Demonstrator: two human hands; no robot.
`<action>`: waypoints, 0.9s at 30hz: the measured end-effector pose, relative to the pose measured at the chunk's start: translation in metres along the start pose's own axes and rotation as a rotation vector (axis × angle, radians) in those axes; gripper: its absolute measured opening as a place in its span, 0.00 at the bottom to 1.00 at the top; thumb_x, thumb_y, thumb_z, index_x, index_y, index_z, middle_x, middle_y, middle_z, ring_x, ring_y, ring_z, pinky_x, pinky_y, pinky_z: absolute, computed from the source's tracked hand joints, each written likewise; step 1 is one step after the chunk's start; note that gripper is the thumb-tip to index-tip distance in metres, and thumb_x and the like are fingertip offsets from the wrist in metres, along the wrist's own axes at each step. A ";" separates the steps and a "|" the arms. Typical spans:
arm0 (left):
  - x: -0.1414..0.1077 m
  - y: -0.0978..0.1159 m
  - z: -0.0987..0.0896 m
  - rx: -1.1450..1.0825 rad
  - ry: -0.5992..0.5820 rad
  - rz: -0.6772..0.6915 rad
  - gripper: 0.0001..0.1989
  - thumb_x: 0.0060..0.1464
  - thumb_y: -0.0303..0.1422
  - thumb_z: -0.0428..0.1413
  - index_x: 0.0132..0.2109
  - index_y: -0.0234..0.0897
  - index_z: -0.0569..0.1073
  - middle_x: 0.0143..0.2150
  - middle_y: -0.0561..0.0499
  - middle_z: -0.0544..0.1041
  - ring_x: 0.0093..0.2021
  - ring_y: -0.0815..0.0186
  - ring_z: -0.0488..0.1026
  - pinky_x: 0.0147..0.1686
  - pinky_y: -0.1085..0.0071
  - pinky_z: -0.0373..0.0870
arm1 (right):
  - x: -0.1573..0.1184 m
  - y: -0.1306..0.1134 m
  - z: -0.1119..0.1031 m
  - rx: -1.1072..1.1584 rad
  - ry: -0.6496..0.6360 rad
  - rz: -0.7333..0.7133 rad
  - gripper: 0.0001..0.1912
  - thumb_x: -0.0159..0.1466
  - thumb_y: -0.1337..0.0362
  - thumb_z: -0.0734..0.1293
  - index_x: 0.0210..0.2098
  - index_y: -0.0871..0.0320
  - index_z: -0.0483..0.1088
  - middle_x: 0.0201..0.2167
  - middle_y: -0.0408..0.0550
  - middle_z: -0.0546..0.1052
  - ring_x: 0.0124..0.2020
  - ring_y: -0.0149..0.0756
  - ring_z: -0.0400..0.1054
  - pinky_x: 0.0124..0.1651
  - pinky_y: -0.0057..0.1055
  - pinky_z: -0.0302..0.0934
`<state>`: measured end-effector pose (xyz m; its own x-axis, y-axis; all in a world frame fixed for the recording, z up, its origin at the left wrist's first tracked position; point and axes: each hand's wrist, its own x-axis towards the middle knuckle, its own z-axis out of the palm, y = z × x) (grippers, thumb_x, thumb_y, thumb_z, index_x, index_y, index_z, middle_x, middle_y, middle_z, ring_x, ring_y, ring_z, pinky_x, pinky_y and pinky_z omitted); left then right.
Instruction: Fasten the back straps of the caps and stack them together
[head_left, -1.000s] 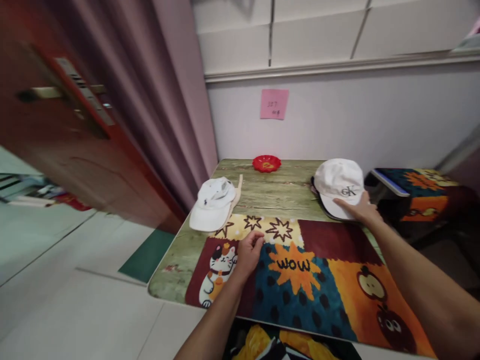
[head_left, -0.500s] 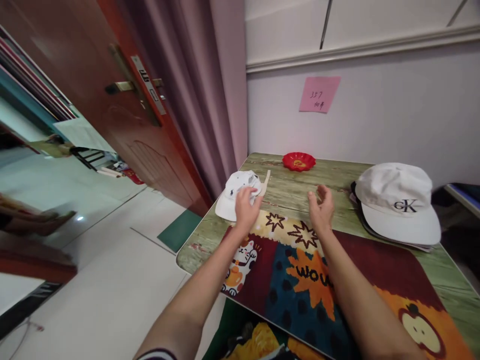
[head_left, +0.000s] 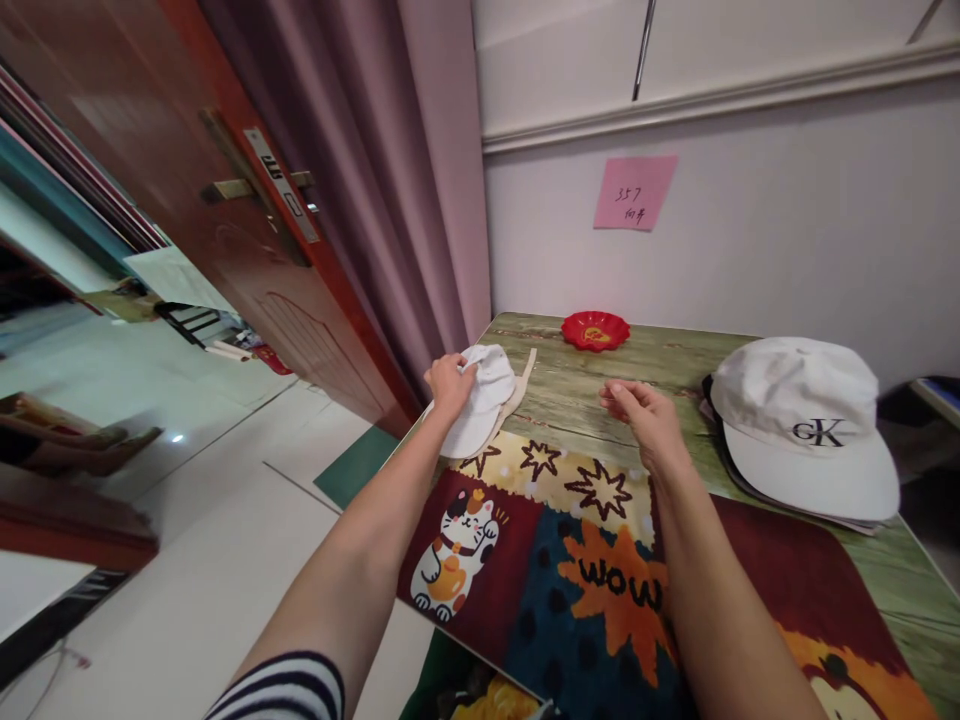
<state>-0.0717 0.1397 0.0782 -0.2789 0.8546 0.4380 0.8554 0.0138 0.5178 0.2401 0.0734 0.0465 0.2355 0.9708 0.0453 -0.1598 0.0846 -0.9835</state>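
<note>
At the table's left edge lies a white baseball cap point(head_left: 491, 375), its brim toward me and its strap sticking out at the back right. My left hand point(head_left: 450, 385) is closed over the left side of its crown; some fingertips are hidden. My right hand point(head_left: 645, 415) hovers above the table to the right of that cap, fingers curled in near the thumb, with nothing seen in it. Another white cap point(head_left: 802, 420), marked "CK", rests at the right on a dark stack.
A red scalloped dish point(head_left: 596, 331) stands at the table's back. A colourful mat point(head_left: 525, 560) covers the front of the wood-grain table point(head_left: 660, 355). Behind are a pink note point(head_left: 635, 192) on the wall, a mauve curtain point(head_left: 420, 180) and an open brown door point(head_left: 255, 260).
My left hand has moved left across the cap, onto its far left side, and the cap has turned slightly. My right hand has turned inward and its fingers have curled in.
</note>
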 end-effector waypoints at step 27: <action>-0.092 0.100 -0.014 -1.344 -0.771 -0.388 0.20 0.45 0.47 0.68 0.39 0.36 0.79 0.37 0.43 0.82 0.39 0.57 0.79 0.42 0.61 0.75 | -0.028 -0.056 0.006 0.432 -0.149 -0.020 0.23 0.57 0.43 0.72 0.39 0.56 0.77 0.37 0.51 0.83 0.50 0.48 0.76 0.52 0.43 0.71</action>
<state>0.0334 0.0554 0.0998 0.2555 0.9603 -0.1121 -0.3170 0.1928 0.9286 0.2361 0.0427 0.1012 0.1072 0.9871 0.1189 -0.5490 0.1585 -0.8207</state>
